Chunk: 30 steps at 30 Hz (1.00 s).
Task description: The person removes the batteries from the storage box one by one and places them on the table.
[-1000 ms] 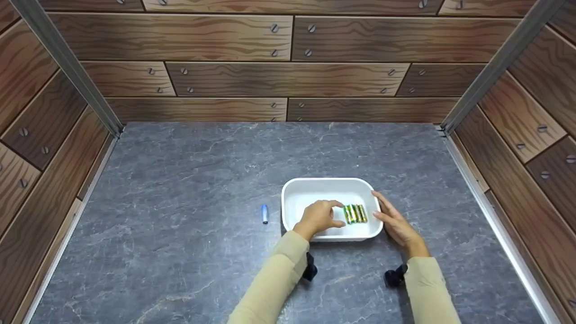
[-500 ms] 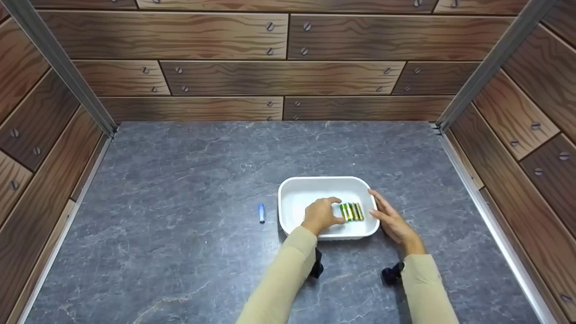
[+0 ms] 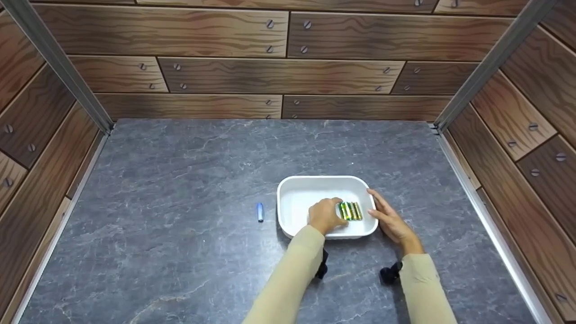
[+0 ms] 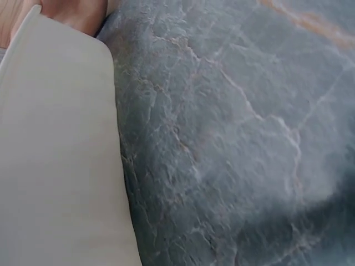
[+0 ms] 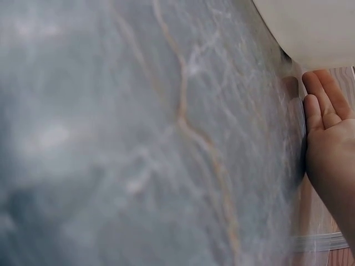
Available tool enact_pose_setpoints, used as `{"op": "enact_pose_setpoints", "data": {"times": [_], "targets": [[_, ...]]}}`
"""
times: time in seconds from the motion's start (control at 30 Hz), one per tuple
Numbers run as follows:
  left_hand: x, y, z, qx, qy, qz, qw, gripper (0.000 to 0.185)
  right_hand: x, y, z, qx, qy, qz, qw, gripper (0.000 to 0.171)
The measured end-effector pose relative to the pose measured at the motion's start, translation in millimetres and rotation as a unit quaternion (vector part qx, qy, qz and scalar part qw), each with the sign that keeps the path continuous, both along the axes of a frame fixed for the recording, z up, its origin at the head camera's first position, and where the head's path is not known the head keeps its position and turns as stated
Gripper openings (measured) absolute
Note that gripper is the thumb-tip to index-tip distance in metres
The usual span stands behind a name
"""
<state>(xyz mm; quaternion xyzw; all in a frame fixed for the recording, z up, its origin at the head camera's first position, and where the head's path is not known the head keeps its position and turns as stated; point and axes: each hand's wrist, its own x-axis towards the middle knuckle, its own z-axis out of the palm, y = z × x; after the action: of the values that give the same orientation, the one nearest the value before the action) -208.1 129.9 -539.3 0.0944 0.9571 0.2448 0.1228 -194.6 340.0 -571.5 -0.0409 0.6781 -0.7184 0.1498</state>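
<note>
In the head view, a white plastic tub (image 3: 310, 180) stands on the table. Several green-and-gold batteries (image 3: 351, 211) lie side by side at the right of its floor. My left hand (image 3: 325, 215) reaches in over the front rim, its curled forefinger and thumb at the two ends of the leftmost battery; the other fingers are hidden. My right hand (image 3: 393, 222) holds the tub's right wall, with fingertips on the rim. Seen from the right wrist, several fingers (image 5: 319, 100) lie against the tub's outer side (image 5: 316, 33). The left wrist view shows mostly tub and table.
A single blue battery (image 3: 260, 212) lies on the grey marbled table (image 3: 180, 180) to the left of the tub. Wood-patterned walls (image 3: 225, 76) with metal corner rails (image 3: 58, 67) enclose the table at the back and sides.
My left hand has shifted slightly right within the tub, closer round the left end of the battery row. The leftmost batteries now lie straighter. My right hand keeps its hold on the tub.
</note>
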Motion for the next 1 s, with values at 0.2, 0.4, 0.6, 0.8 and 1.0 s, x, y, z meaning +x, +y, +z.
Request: {"op": "enact_pose_setpoints", "data": {"times": [0.2, 0.4, 0.6, 0.8, 1.0], "targets": [[-0.1, 1.6, -2.0, -0.028, -0.010, -0.002, 0.9996, 0.061, 0.7, -0.7, 0.1, 0.009, -0.007, -0.004, 1.000, 0.072], [-3.0, 1.5, -0.6, -0.062, 0.013, -0.028, 0.9976, 0.054, -0.3, -1.5, 1.0, 0.007, -0.005, -0.012, 1.000, 0.071], [-4.0, -1.1, 1.7, -0.075, 0.024, -0.049, 0.9957, 0.048, 0.0, -1.6, 1.0, 0.004, -0.009, -0.016, 1.000, 0.070], [-3.7, -2.9, 1.5, -0.072, 0.017, -0.051, 0.9959, 0.049, 0.0, -1.8, 1.3, 0.007, -0.011, -0.001, 1.000, 0.070], [-7.2, -2.2, 2.7, -0.059, 0.016, -0.051, 0.9968, 0.055, -1.3, 0.0, 0.8, 0.009, -0.007, 0.004, 1.000, 0.070]]}}
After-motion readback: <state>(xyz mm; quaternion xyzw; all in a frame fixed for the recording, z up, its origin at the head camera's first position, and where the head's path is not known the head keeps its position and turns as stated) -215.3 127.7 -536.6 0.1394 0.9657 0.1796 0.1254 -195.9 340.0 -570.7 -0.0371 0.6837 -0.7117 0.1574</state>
